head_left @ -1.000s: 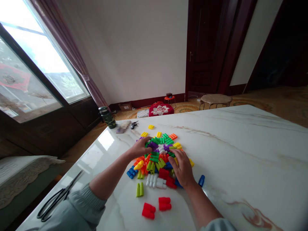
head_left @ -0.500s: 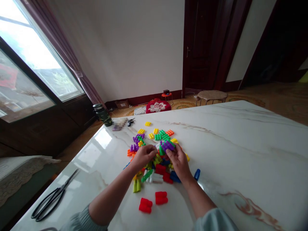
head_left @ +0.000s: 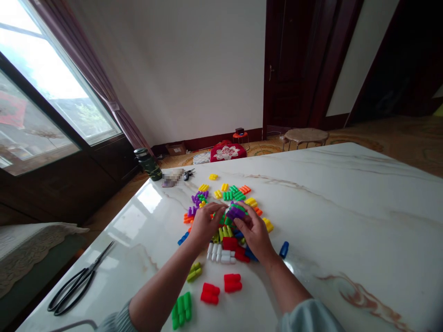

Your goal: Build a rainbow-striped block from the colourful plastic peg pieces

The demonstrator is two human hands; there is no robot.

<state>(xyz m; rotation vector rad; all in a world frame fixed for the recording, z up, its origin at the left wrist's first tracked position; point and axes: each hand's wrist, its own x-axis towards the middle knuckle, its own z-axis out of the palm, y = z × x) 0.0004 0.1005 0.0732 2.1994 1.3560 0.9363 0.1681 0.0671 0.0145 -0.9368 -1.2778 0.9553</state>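
Observation:
My right hand (head_left: 255, 230) is closed around a joined cluster of purple and green plastic building blocks (head_left: 236, 212), held just above a pile of the same blocks. My left hand (head_left: 206, 223) comes in from the other side, fingers bent and pressed together close to the cluster's left end. What lies between those fingertips is hidden. Below the hands, the pile shows red blocks (head_left: 230, 243), white blocks (head_left: 214, 252) and lime blocks (head_left: 225, 232). Nearer to me lie a green block (head_left: 182, 310), a lime block (head_left: 194, 272) and two red blocks (head_left: 210, 293).
Long-handled black scissors (head_left: 81, 283) lie on the left of the marble table (head_left: 346, 221). A camouflage flask (head_left: 148, 165) and keys (head_left: 188, 174) stand or lie at the far left edge. Yellow blocks (head_left: 213, 177) are scattered behind the pile. A single blue block (head_left: 284, 250) sits to the right.
The green block that lay over the white ones now rests near the front, by my left forearm. The lime block has shifted and turned. My left hand has moved slightly, its fingers nearer the cluster.

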